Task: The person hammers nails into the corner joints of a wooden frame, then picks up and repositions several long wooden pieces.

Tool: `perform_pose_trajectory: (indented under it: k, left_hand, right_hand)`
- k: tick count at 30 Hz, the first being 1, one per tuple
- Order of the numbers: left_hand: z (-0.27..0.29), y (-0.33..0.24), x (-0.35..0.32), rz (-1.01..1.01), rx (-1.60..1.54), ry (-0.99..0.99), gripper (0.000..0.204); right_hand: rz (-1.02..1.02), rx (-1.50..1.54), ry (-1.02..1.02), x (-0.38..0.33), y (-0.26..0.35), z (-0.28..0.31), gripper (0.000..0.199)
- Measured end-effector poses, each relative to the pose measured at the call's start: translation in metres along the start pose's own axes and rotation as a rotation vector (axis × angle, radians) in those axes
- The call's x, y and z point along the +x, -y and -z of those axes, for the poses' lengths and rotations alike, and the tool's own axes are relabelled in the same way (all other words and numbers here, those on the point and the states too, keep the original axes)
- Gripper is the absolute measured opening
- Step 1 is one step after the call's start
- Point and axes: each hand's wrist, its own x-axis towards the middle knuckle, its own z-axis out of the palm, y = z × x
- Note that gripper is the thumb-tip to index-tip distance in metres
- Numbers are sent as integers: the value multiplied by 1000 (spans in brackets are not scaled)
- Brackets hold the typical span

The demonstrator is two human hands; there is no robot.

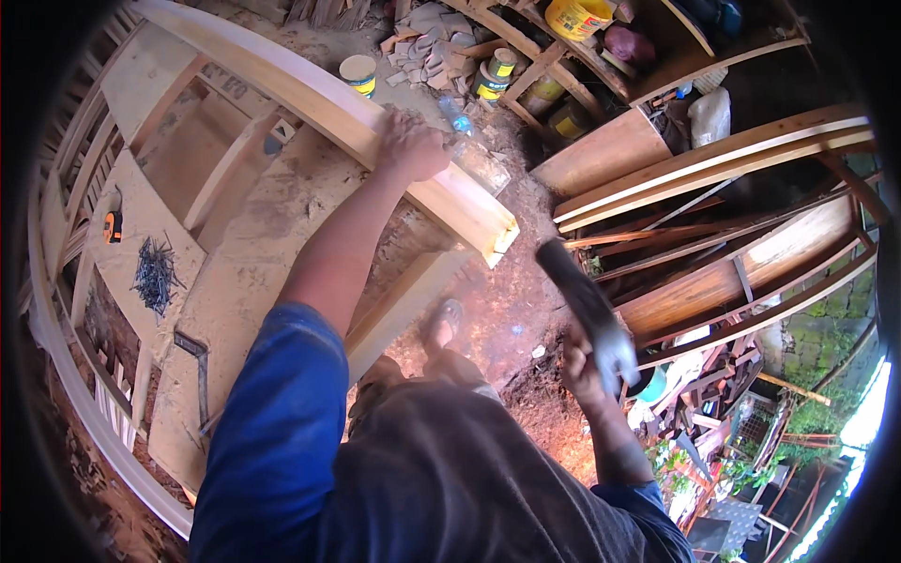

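Observation:
A long pale wooden beam (pixel 328 113) runs slantwise across the upper middle. My left hand (pixel 413 145) is closed over it, near its right-hand end. To the right, my right hand (pixel 582 375) grips a hammer (pixel 593 314), blurred by motion. The hammer's metal head is close to that hand, and its dark handle slants up and left toward the beam's end, apart from it. On the plywood-topped bench (pixel 263 239) at left lie a heap of nails (pixel 158 274), an orange-and-black tape measure (pixel 113 227) and a dark L-shaped bar (pixel 197 361).
Several cans (pixel 493 75) and wood offcuts (pixel 436 42) sit on the floor ahead. Long boards (pixel 713 174) are stacked at right, with a scrap-wood heap (pixel 723 385) below them. A yellow bucket (pixel 577 17) stands at the upper right. Another timber (pixel 399 305) lies before my legs.

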Motion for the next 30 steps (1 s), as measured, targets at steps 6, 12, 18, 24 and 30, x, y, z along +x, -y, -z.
perform_pose_trajectory:
  k: [6,12,18,24,30]
  left_hand:
    - [-29,5,1,12,4,-308,49]
    - [10,-4,-2,17,10,-6,50]
    - [1,-6,9,17,4,-100,50]
    - [6,6,-8,20,9,-63,50]
    - [30,-25,-3,49,30,132,67]
  right_hand:
    - [-165,-22,132,38,31,4,20]
    - [50,358,-103,12,38,25,26]
    - [-221,-106,192,55,31,31,35]
    - [-22,356,-90,60,85,59,53]
    - [-328,-63,163,47,7,10,40]
